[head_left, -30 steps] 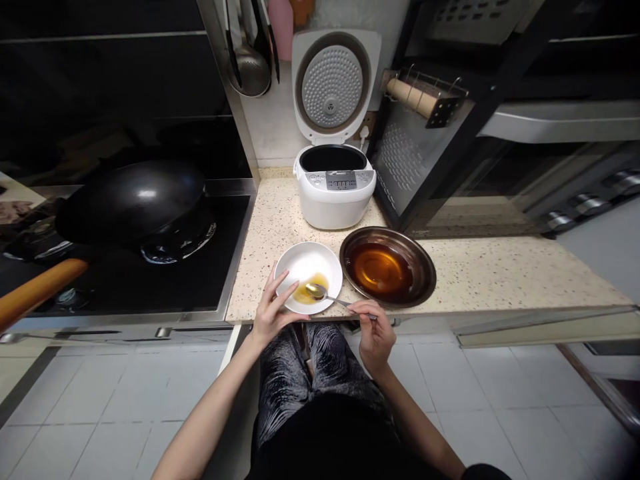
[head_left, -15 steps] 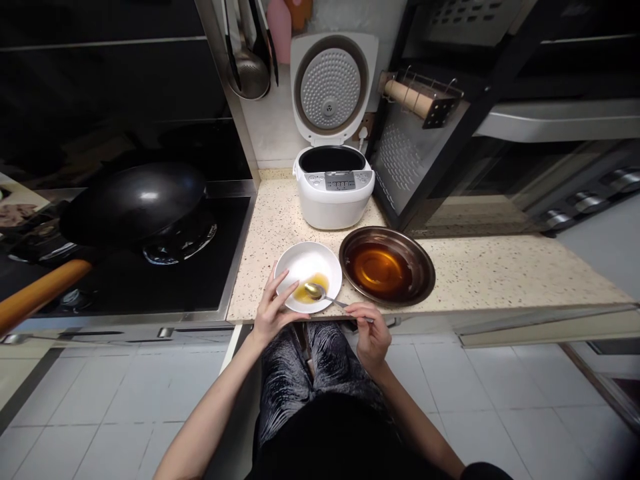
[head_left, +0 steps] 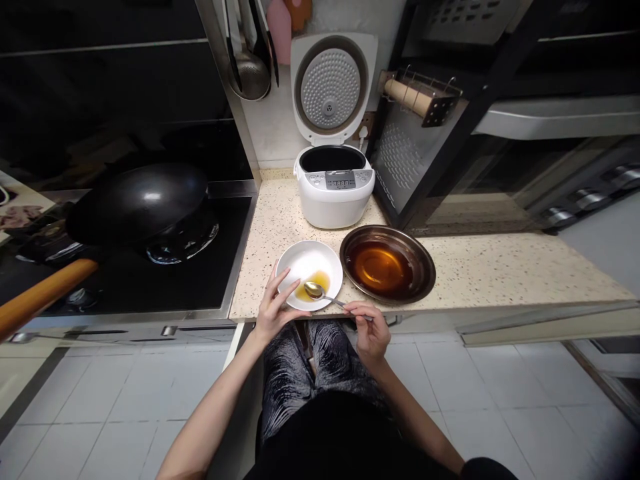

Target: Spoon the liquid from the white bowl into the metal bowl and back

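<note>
A white bowl (head_left: 300, 260) sits at the front edge of the counter, with a shallow pool of yellow liquid in its lower part. My left hand (head_left: 273, 308) grips the bowl's left side, fingers over the rim and thumb along the front. Between the fingertips of my right hand (head_left: 371, 333) is the handle of a metal spoon (head_left: 330, 299). The spoon's head rests low in the bowl, in the yellow liquid. Just right of the bowl stands a dark metal basin (head_left: 427, 275) containing amber-brown liquid (head_left: 380, 267).
Behind the bowl, a white rice cooker (head_left: 334, 208) stands with its lid (head_left: 330, 87) raised. To the left, a black wok (head_left: 140, 207) with a wooden handle (head_left: 47, 297) is on the stove (head_left: 200, 287). A metal rack (head_left: 400, 160) borders the counter (head_left: 500, 267) behind right.
The spoon's head has shifted slightly left within the bowl. Both hands keep their hold, and the view has moved a little.
</note>
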Available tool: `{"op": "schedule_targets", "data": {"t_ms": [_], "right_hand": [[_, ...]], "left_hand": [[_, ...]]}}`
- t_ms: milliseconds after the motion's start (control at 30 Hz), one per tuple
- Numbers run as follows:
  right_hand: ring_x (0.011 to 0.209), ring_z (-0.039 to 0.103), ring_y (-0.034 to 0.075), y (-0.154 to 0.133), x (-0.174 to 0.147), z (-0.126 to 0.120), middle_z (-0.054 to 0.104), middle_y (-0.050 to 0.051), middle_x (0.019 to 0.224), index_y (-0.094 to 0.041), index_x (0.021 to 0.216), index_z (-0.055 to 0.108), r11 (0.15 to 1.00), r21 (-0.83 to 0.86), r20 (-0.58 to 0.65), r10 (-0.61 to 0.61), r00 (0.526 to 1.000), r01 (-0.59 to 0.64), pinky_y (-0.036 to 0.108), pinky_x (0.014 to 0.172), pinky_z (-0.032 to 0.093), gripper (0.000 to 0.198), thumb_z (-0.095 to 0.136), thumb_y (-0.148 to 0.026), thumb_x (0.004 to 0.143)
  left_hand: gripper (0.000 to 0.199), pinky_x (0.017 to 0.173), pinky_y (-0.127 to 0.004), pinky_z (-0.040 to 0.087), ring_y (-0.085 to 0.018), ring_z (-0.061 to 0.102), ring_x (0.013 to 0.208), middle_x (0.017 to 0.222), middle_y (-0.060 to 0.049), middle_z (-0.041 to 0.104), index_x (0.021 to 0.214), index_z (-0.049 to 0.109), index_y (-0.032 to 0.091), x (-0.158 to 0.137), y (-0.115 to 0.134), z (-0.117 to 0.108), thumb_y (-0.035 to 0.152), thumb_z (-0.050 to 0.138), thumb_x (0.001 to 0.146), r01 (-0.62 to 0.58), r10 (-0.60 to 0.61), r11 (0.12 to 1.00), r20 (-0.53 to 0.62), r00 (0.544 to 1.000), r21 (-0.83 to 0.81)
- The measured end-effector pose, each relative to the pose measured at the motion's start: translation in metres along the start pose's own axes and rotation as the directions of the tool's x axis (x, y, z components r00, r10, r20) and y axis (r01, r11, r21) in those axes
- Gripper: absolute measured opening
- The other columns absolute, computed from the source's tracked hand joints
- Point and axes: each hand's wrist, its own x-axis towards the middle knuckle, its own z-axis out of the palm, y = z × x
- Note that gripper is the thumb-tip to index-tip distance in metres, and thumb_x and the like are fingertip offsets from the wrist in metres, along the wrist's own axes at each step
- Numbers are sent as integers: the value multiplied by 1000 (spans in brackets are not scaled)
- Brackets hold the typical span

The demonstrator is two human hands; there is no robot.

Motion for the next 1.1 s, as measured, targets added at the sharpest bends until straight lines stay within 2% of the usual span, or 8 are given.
{"op": "schedule_targets", "data": {"t_ms": [133, 367, 533, 800, 967, 1100], "right_hand": [[83, 73, 19, 0, -1, 2, 75, 4, 87, -25, 102, 68, 999, 19, -12, 38, 999, -38, 35, 74, 62, 13, 54, -26, 103], [82, 73, 19, -2, -5, 7, 75, 4, 87, -25, 97, 70, 986, 94, -11, 139, 990, -137, 34, 73, 63, 10, 62, -30, 100], [74, 72, 14, -1, -7, 11, 77, 4, 97, -23, 106, 70, 947, 189, 17, 261, 965, -259, 28, 71, 64, 12, 70, -29, 96], [73, 71, 14, 0, -9, 15, 77, 3, 95, -23, 106, 69, 891, 238, 49, 387, 921, -387, 28, 72, 62, 13, 68, -33, 97], [74, 69, 15, 2, -10, 19, 74, 3, 88, -24, 106, 69, 879, 238, 83, 405, 911, -412, 30, 73, 61, 16, 63, -37, 100], [75, 68, 16, 0, -9, 18, 72, 3, 89, -24, 94, 68, 919, 191, 36, 344, 938, -344, 32, 74, 59, 20, 58, -38, 103]], "left_hand": [[79, 111, -54, 56, -36, 61, 138, 151, -19, 56, 152, 54, 25, 0, 0, 0, 53, 79, 83, -7, 7, 1000, 1, 1000, 11], [78, 108, -53, 58, -36, 63, 136, 151, -19, 57, 151, 55, 25, -1, -1, 0, 54, 79, 83, 3, -3, 1000, 10, 1000, 16], [79, 110, -54, 57, -36, 63, 135, 151, -19, 58, 151, 55, 25, -1, -1, -1, 54, 80, 83, 7, -8, 1000, 23, 1000, 25], [76, 115, -58, 52, -38, 59, 140, 151, -19, 57, 150, 56, 24, -2, -3, 0, 54, 78, 84, 2, -2, 1000, 18, 1000, 22], [77, 115, -58, 53, -37, 60, 139, 151, -19, 58, 150, 57, 25, -3, -3, 0, 54, 80, 83, -1, 0, 1000, 19, 1000, 29], [76, 113, -57, 54, -37, 59, 140, 151, -19, 57, 150, 57, 25, -2, -3, 0, 55, 78, 84, 5, -5, 1000, 13, 1000, 25]]}}
